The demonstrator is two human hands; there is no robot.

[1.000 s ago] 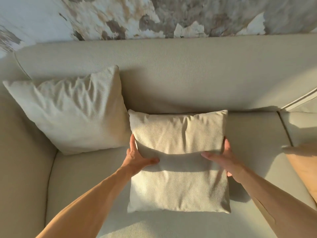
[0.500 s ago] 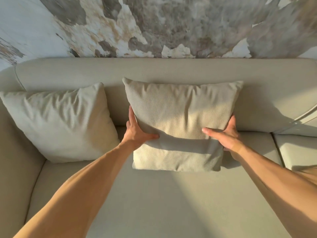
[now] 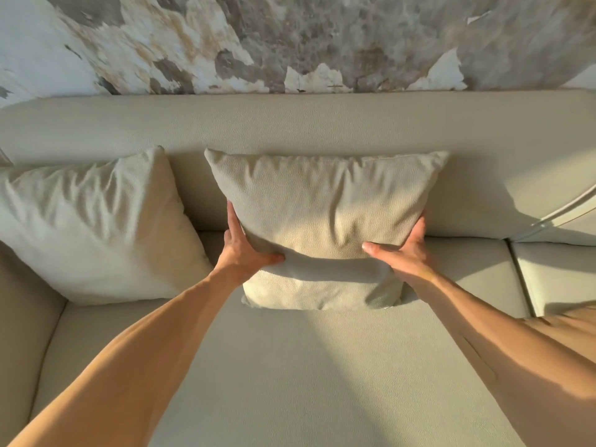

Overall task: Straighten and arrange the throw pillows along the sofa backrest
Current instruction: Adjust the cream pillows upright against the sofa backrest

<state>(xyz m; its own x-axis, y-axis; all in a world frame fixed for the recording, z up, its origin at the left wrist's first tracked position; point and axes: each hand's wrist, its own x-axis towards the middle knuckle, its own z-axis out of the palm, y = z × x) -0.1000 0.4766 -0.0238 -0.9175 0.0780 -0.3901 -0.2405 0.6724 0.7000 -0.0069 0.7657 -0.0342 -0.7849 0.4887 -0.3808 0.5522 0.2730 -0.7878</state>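
The pillow (image 3: 325, 217) now stands higher against the backrest (image 3: 290, 124); my left hand (image 3: 245, 250) and right hand (image 3: 403, 253) grip its sides, thumbs pressing its front.

You face a beige sofa (image 3: 322, 366) set against a wall (image 3: 290, 37) mottled in grey, white and tan patches. Warm, low sunlight crosses the seat cushions, throwing long shadows.
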